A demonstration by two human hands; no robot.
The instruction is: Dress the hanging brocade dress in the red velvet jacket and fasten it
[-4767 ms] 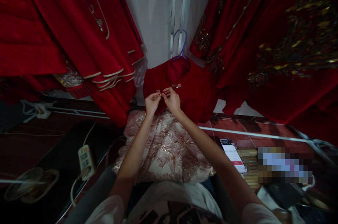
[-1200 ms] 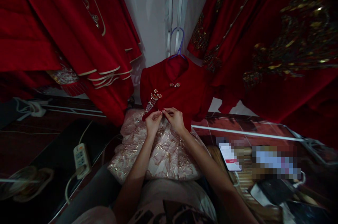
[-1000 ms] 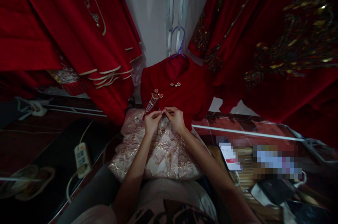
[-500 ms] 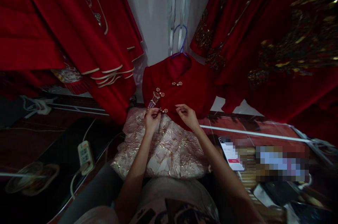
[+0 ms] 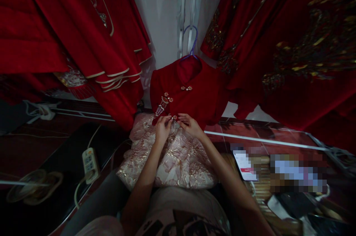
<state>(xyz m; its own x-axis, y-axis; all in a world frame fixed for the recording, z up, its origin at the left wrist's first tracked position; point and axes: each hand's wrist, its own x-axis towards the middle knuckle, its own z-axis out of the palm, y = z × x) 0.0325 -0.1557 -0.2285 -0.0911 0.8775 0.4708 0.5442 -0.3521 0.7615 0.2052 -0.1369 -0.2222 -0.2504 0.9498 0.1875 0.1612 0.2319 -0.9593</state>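
Note:
A small red jacket (image 5: 194,98) hangs on a purple hanger (image 5: 190,41) in front of me, over a pale pink and gold skirt (image 5: 172,158). Its front carries a pearl clasp (image 5: 186,88) near the collar and a tasselled brooch (image 5: 164,103) lower left. My left hand (image 5: 162,129) and my right hand (image 5: 190,124) meet at the jacket's lower edge, fingers pinched around a small beaded clasp (image 5: 174,117).
Large red embroidered gowns hang at the left (image 5: 69,32) and the right (image 5: 292,50). A white power strip (image 5: 89,160) with its cord lies on the dark floor at the left. A phone (image 5: 244,163) lies at the right beside blurred items.
Earlier both hands worked at the upper brooch; they have dropped to the lower clasp. Half a second ago my right hand was lifted off to the right; it has come back to the clasp.

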